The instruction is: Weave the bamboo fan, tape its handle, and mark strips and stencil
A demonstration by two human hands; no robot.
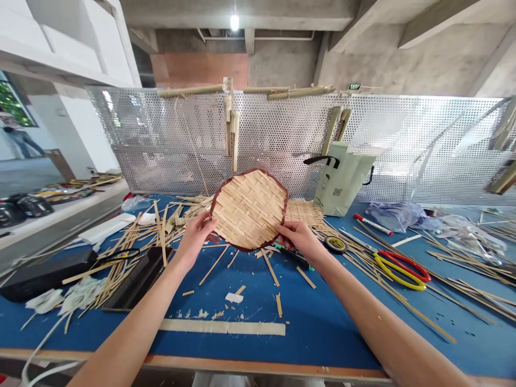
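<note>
A roundish woven bamboo mat (pixel 250 209) with a dark reddish-brown rim is held up above the table, its woven face towards me. My left hand (pixel 199 235) pinches its left edge, thumb in front and fingers behind. At the lower right edge, my right hand (pixel 299 236) grips it the same way. Just below my right hand lies a dark tool with green ends (pixel 296 255), partly hidden by the hand. Loose bamboo strips (pixel 213 264) are scattered on the blue tabletop beneath the mat.
Scissors with red and yellow handles (pixel 403 270), a tape roll (pixel 335 245) and a red marker (pixel 373 224) lie to the right. A pale green paper bag (pixel 342 183) stands by the perforated screen (pixel 274 134). At left are a black case (pixel 48 274) and a dark flat slab (pixel 135 282).
</note>
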